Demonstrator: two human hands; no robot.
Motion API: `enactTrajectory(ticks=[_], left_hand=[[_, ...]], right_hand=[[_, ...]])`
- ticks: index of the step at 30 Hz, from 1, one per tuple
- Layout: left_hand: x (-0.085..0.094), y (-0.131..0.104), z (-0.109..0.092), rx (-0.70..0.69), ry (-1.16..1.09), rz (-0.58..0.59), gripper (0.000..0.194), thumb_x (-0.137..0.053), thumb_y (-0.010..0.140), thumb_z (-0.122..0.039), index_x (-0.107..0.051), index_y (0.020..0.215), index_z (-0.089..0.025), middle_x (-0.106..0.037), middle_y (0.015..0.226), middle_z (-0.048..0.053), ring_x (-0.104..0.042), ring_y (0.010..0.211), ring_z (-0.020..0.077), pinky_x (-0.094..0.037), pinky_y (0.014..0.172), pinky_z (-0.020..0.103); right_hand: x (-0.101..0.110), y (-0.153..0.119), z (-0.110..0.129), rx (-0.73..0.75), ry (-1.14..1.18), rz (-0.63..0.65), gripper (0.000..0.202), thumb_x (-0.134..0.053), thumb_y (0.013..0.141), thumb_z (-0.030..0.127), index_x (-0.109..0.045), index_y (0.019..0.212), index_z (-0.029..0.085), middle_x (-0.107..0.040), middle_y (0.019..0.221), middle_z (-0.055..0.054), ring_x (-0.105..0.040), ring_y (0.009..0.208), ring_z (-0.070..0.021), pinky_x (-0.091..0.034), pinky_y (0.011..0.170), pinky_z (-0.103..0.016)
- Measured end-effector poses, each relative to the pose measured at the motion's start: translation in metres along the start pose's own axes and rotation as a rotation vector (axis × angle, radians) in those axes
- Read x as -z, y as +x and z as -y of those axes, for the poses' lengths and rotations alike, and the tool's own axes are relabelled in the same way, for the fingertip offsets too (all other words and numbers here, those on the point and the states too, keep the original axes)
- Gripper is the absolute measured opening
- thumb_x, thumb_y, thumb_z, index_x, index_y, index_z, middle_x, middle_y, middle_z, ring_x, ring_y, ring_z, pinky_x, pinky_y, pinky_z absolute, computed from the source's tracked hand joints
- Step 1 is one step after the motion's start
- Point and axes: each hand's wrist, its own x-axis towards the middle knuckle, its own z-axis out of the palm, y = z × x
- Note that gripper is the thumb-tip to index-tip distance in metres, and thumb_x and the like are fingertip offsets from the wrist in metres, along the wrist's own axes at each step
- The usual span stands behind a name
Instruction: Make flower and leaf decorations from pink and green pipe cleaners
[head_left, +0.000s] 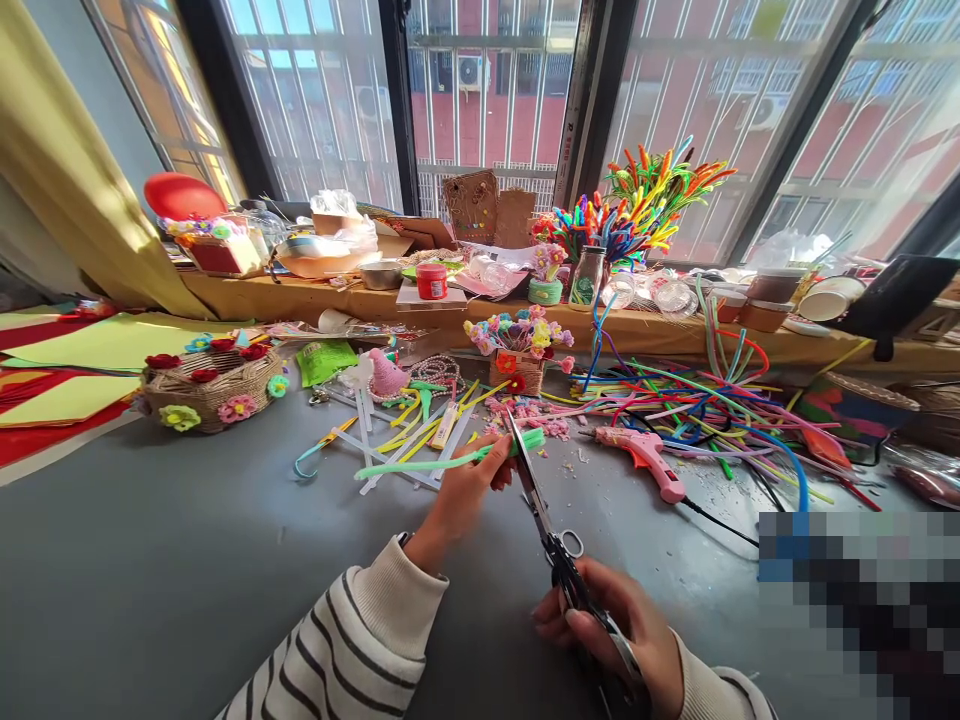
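Note:
My left hand (474,488) is closed in a pinch around a light green pipe cleaner (409,466). One long end sticks out to the left, and a bunched, brighter green end shows to the right of the fingers. My right hand (619,620) grips a pair of scissors (551,535) by the black handles. Their blades point up and away, lying beside or across the green bunch; whether they touch it I cannot tell. Beyond the hands lie white glue sticks (397,468) and a small flower basket (517,375).
A pink glue gun (643,458) with a black cord lies to the right, before a heap of pipe cleaners (697,400). At left stands a woven basket with flowers (214,390). Jars and a red tub (432,282) line the windowsill. A blurred patch covers the lower right.

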Motion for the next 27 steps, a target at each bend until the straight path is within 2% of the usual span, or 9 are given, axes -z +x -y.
enactTrajectory(ticks=[9, 16, 23, 27], left_hand=[[-0.0005, -0.0015, -0.0002, -0.023, 0.155, 0.063, 0.026, -0.045, 0.068, -0.037, -0.049, 0.051, -0.017, -0.043, 0.045, -0.003, -0.038, 0.044, 0.0080, -0.031, 0.046, 0.019], [0.0004, -0.0024, 0.0020, -0.062, 0.232, 0.127, 0.026, -0.041, 0.072, -0.033, -0.046, 0.051, -0.017, -0.042, 0.048, -0.004, -0.038, 0.046, 0.0075, -0.030, 0.049, 0.019], [0.0001, -0.0026, -0.0025, -0.086, 0.220, 0.138, 0.028, -0.038, 0.073, -0.031, -0.041, 0.049, -0.017, -0.038, 0.047, -0.004, -0.036, 0.046, 0.0080, -0.029, 0.048, 0.019], [-0.0011, -0.0026, -0.0040, -0.087, 0.215, 0.149, 0.029, -0.038, 0.073, -0.031, -0.040, 0.049, -0.017, -0.037, 0.046, -0.004, -0.035, 0.046, 0.0078, -0.028, 0.048, 0.020]], right_hand=[[0.0076, -0.0019, 0.0040, -0.102, 0.233, 0.064, 0.043, -0.051, 0.062, 0.050, -0.052, 0.081, 0.011, -0.058, 0.076, -0.011, -0.055, 0.072, -0.0198, -0.040, 0.067, -0.035], [0.0039, -0.0006, 0.0048, -0.078, 0.102, 0.107, 0.041, -0.051, 0.060, 0.052, -0.044, 0.071, 0.013, -0.048, 0.052, -0.001, -0.045, 0.048, -0.0101, -0.036, 0.049, -0.024], [0.0057, -0.0010, 0.0023, 0.025, 0.147, 0.113, 0.040, -0.042, 0.065, 0.054, -0.044, 0.072, 0.014, -0.047, 0.066, -0.004, -0.045, 0.059, -0.0130, -0.035, 0.057, -0.026], [0.0060, -0.0024, 0.0031, 0.017, 0.206, 0.118, 0.043, -0.041, 0.065, 0.056, -0.046, 0.077, 0.015, -0.050, 0.074, -0.007, -0.047, 0.069, -0.0169, -0.036, 0.063, -0.030]])
